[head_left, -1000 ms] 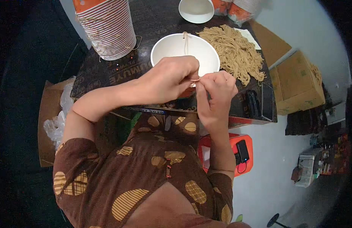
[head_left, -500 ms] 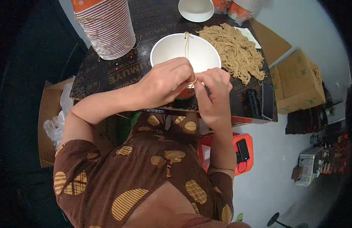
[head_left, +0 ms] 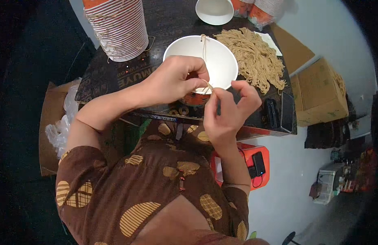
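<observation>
Nearest us we see a soft brown garment (head_left: 156, 192) printed with tan, striped oval patches, its short sleeves ending above two bare forearms that rise toward the table. Our right hand (head_left: 227, 110) curls upward, thumb and forefinger pressed narrowly together on the end of a thin, pale noodle strand (head_left: 208, 86); our left hand (head_left: 176, 79) meets it from the other side, its fingertips pinched on the same strand, so both hands hold it taut between them just above the near rim of a bowl. That white bowl (head_left: 219, 61) is round, smooth and glossy inside, and one more limp strand hangs over its far rim. It sits on a dark table (head_left: 127, 75) with a hard surface and faint pale lettering. To the right of the bowl lies a loose, tangled heap of dry tan noodles (head_left: 254, 57) — stringy and matte — partly on a white sheet. Two flat black phones (head_left: 280, 112) lie near the table's right edge. Farther off, at the left, stands a tall ribbed stack of paper bowls (head_left: 117, 26), and beyond the bowl another small white cup (head_left: 215, 10) — tilted on its side.
</observation>
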Motion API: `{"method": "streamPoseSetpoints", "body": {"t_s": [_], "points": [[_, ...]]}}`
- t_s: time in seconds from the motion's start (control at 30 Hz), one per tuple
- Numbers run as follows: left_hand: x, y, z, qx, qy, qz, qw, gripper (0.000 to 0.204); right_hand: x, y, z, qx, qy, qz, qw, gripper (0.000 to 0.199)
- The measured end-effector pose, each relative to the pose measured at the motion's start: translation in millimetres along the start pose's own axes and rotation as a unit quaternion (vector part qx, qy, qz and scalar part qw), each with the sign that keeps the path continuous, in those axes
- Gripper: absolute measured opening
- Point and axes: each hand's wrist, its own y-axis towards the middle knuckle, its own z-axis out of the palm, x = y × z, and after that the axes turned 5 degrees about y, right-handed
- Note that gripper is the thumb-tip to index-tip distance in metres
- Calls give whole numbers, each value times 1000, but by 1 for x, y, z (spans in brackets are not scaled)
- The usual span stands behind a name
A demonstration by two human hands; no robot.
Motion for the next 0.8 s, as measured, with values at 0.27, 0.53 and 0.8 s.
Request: {"method": "streamPoseSetpoints", "body": {"t_s": [0.27, 0.53, 0.8], "points": [[-5, 5, -1, 13, -12, -45, 999, 4, 0, -17, 8, -20, 46, -36, 998, 28], [-2, 15, 1, -27, 29, -94, 995, 12, -5, -30, 11, -2, 85, -56, 995, 27], [1, 16, 3, -43, 71, -73, 994, 14, -15, -33, 9, 3, 119, 15, 993, 32]]}}
